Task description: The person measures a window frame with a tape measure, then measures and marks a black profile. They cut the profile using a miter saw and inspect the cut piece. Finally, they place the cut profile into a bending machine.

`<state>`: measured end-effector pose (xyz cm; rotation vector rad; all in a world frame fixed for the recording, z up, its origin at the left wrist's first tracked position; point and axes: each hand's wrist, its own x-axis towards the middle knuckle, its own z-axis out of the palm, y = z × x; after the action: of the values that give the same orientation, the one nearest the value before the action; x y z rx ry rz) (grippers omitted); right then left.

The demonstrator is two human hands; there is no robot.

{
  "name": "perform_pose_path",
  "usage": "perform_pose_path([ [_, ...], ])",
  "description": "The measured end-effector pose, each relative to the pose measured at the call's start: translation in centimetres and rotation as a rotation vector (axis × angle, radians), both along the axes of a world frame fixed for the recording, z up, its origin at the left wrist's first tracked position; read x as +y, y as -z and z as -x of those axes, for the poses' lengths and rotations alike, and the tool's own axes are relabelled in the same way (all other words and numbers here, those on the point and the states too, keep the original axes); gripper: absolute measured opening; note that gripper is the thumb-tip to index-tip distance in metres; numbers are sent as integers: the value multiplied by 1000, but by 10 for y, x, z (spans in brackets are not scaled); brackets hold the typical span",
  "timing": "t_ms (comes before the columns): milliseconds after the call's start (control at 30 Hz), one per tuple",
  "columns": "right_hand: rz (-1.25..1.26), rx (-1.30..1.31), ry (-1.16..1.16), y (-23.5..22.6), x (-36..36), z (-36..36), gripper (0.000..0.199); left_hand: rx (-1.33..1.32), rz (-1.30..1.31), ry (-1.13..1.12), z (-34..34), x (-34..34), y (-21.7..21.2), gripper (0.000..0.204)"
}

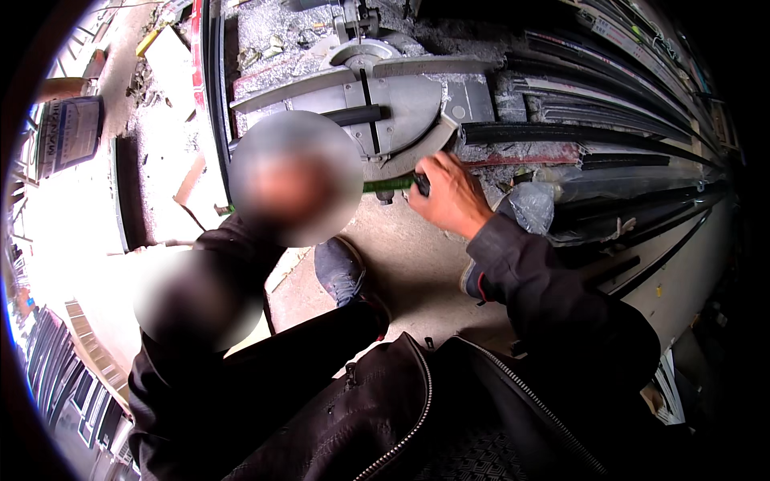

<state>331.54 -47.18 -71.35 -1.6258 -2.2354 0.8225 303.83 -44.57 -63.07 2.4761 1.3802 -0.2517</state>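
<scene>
Gripping a green bar point(389, 185)

The green bar sits at mid-frame, its black right end clasped in the right hand point(449, 192). Blur covers the left hand point(293, 184), so its grip cannot be told. Higher up lies a grey saw base point(409, 116) with a dark piece point(354, 115) across it; black strips point(561, 135) spread through the upper right.

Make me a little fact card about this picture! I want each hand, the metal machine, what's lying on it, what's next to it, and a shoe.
Right hand: closed on the dark end of a green strip
Left hand: blurred, so its grip can't be told
Machine: silvery metal base with a slot
On it: black bar, across the slot
Next to it: long black strips, right side
Shoe: blue-grey, on the floor
</scene>
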Motion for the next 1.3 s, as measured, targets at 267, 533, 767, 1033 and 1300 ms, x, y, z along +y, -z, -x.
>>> perform_pose_path([
  [267, 241, -115, 7, 65, -83, -20, 29, -86, -263, -156, 127, 30, 97, 62],
  [533, 168, -183, -2, 104, -78, -25, 37, -150, -201, -129, 102, 65, 100, 50],
  [767, 22, -303, 0, 70, -69, -6, 37, -116, -230, -105, 102, 66, 100, 39],
  [1033, 176, 317, 272, 3, -8, 51, 37, -296, -167, -133, 100, 35, 111, 40],
  [1300, 593, 1110, 790, -15, 26, 82, 47, -465, -208, -13, 32, 0, 90, 43],
])
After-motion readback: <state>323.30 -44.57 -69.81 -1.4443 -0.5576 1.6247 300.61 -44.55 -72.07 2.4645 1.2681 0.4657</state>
